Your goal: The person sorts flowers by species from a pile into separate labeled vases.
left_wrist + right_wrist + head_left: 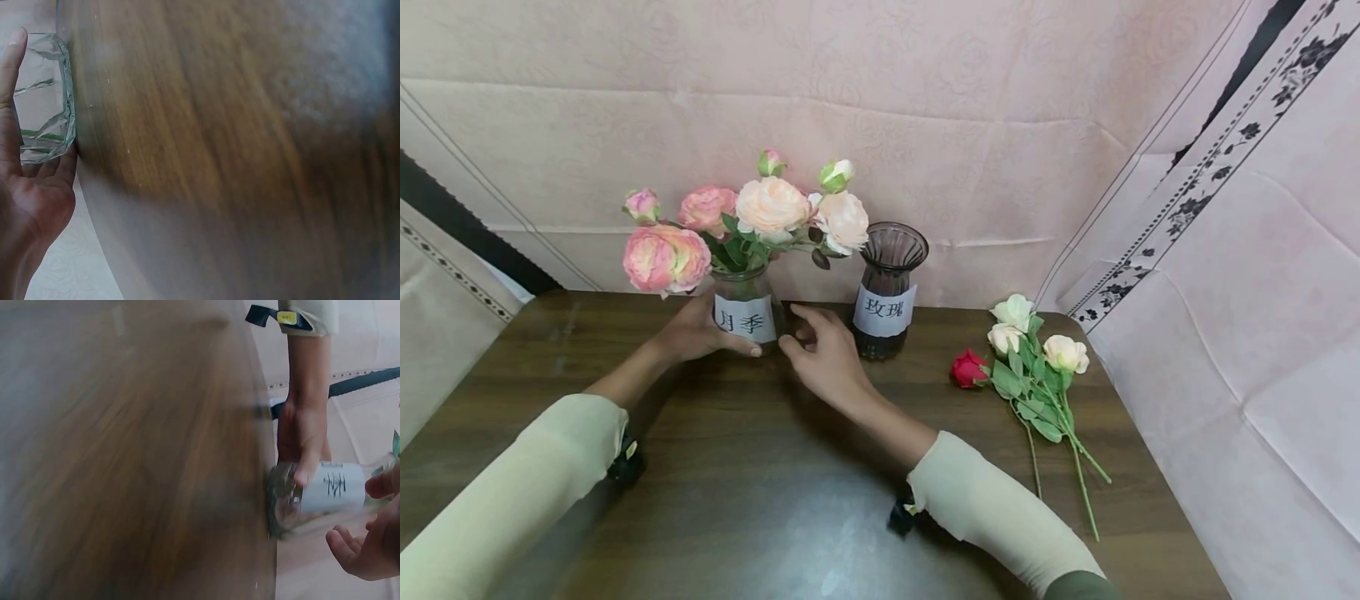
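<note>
A clear glass vase with a white label stands on the table, full of pink and cream flowers. My left hand grips it low on its left side, thumb across the front and fingers behind. In the left wrist view the vase's ribbed glass base shows beside that hand. On the vase's right side is my right hand, fingers loosely bent; the right wrist view shows its thumb and fingers spread apart near the glass. Whether it touches the vase I cannot tell.
A dark fluted vase, also labelled, stands just right of my right hand with no flowers in it. Farther right lie a red rose and several pale roses with long green stems. A pink cloth hangs behind the table.
</note>
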### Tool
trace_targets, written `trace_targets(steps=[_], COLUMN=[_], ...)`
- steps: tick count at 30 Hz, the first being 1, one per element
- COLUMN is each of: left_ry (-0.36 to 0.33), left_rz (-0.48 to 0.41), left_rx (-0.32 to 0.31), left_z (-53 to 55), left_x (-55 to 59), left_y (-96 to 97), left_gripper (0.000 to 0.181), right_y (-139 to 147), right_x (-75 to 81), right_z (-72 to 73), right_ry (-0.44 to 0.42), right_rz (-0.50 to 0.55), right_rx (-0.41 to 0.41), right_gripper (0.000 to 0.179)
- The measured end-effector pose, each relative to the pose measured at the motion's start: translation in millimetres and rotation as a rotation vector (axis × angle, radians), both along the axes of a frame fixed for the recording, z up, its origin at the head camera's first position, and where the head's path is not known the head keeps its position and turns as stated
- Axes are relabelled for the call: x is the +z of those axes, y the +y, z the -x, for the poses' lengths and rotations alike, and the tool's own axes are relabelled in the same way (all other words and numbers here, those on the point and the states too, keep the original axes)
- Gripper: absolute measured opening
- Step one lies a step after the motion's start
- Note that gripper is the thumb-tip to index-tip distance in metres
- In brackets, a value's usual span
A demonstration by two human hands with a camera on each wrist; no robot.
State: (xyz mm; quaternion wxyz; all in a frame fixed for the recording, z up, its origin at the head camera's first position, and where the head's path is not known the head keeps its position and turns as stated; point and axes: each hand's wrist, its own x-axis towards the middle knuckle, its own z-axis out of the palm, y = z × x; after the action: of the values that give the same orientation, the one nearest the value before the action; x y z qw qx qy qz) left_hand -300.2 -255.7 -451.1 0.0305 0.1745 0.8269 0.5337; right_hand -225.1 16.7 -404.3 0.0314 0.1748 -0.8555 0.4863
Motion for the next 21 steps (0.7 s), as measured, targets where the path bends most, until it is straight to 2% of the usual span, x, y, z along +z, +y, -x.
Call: trace_targets(steps=[5,15,21], left_ry=[-0.008,0.011,0.018], left_rz=[-0.004,0.005,0.027], left_rx=[-0.005,-0.007,0.001], left_z=[-0.5,-1.2,-0.2], left_x=[1.1,2.3,1.6], left_y=[0.4,-0.1,-1.6], left_gripper=[0.117,0.121,0.124], right_y=[22.3,56.4,73.9], right_x=[-4.6,-8.1,-7.5], right_z=[-2.3,-11.5,-14.8], right_ry=[-0.015,0.046,0.019], right_rz=[0.022,0.097,0.125], right_rx=[0.001,-0.009,-0.012], right_gripper=[0.045,0.027,0.022])
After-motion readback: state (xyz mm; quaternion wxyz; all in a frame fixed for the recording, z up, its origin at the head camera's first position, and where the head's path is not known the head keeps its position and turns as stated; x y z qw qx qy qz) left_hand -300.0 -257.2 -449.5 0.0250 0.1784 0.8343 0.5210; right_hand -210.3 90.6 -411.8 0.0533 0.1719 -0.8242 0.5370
